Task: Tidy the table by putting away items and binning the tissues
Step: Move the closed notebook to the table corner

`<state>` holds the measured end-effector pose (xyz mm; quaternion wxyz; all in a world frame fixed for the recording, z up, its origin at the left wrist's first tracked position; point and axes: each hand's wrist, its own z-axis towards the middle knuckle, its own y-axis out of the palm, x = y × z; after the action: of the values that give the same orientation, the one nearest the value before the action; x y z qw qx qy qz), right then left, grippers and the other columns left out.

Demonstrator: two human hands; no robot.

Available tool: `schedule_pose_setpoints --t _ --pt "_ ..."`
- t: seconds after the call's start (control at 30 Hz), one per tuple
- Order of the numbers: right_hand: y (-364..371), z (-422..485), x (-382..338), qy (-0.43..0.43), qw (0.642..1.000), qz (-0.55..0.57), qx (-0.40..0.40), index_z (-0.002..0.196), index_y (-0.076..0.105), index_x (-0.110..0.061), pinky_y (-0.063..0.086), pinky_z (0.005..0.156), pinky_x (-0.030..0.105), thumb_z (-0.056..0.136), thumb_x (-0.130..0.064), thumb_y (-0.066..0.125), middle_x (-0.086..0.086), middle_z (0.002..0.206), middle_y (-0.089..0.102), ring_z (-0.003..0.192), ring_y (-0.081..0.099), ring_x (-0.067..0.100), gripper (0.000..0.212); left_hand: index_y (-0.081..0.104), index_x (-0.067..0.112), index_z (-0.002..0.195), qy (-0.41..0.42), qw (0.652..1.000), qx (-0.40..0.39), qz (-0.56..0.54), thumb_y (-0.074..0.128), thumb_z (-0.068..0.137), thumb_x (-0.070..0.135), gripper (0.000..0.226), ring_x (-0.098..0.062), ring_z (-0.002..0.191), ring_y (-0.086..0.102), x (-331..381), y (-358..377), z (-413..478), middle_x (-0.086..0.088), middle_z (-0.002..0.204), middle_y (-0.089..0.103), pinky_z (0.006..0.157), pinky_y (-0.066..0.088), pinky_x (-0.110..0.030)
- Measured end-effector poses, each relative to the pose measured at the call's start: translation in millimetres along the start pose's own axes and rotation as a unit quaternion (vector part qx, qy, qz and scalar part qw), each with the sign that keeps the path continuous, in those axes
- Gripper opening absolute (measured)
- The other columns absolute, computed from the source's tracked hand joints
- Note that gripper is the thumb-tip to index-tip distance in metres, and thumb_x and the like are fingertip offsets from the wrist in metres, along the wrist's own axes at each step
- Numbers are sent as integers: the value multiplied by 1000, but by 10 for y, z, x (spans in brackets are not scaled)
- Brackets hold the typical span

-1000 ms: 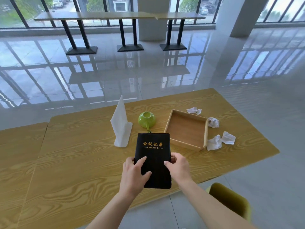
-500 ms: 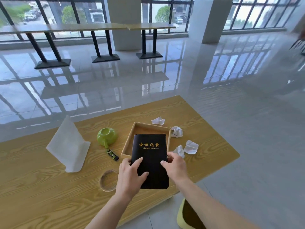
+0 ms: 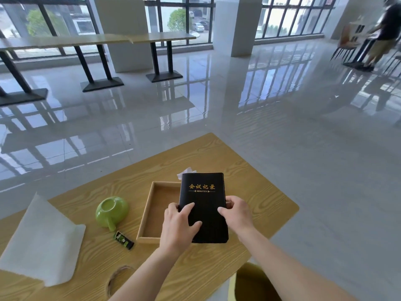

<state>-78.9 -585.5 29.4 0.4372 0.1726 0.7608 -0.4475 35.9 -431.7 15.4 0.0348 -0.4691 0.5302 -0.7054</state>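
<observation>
A black notebook point(image 3: 204, 198) with gold lettering is held in both hands above the right half of a shallow wooden tray point(image 3: 152, 205). My left hand point(image 3: 179, 227) grips its lower left edge and my right hand point(image 3: 237, 213) its right edge. One crumpled white tissue point(image 3: 186, 171) peeks out behind the notebook's top edge; the other tissues are hidden by it. A green cup point(image 3: 111, 210) lies on its side left of the tray.
A small black-and-green packet point(image 3: 124, 240) lies in front of the cup. A white folded sheet point(image 3: 41, 237) stands at the left, with a ring of twine point(image 3: 115, 279) near the table's front edge. A yellow-green chair point(image 3: 249, 283) is below right. A person stands far right.
The notebook has moved right and away from me, from the table's front edge to above the tray. My view has turned right, so the table's objects sit further left.
</observation>
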Motion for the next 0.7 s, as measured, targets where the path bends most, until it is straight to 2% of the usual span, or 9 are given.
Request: schedule_pose_setpoints --t 0.2,0.33,0.4,0.5,0.57,0.7 --pt "-186 357 -9 24 999 -11 27 102 68 -26 50 65 21 86 -18 71 -10 93 71 84 64 4 18 41 36 144 25 999 -22 -9 66 86 47 64 -16 122 34 198 100 424 1 125 39 97 39 -28" --pt "-356 704 9 31 999 -18 23 103 69 -22 58 77 33 85 -16 71 -9 93 72 88 67 11 19 40 35 144 22 999 -25 -15 65 86 46 65 -16 117 35 388 244 737 5 116 36 96 37 -26" --pt "-446 926 19 31 999 -22 21 102 70 -21 58 82 37 85 -15 72 -8 91 72 88 68 13 19 40 34 144 14 999 -26 -12 65 86 47 65 -17 117 36 494 329 924 3 118 37 99 38 -28" --pt "-589 1269 61 23 999 -30 17 104 70 -21 56 73 28 85 -16 72 -9 91 72 87 67 11 19 39 35 144 0 1000 -29 -8 65 86 47 65 -19 120 36 643 490 1194 0 122 38 101 37 -30" --pt "-686 1483 97 18 999 -35 15 104 71 -22 53 69 24 86 -17 72 -9 92 72 87 67 10 19 39 35 144 -2 1000 -26 -10 65 86 47 64 -17 120 35 746 605 1355 3 119 36 98 34 -26" --pt "-848 1811 176 25 999 -42 8 104 71 -21 58 82 35 86 -15 72 -5 95 73 91 68 15 19 40 34 143 -14 999 -31 -7 65 86 45 63 -16 117 36 954 801 1621 5 115 33 93 31 -22"
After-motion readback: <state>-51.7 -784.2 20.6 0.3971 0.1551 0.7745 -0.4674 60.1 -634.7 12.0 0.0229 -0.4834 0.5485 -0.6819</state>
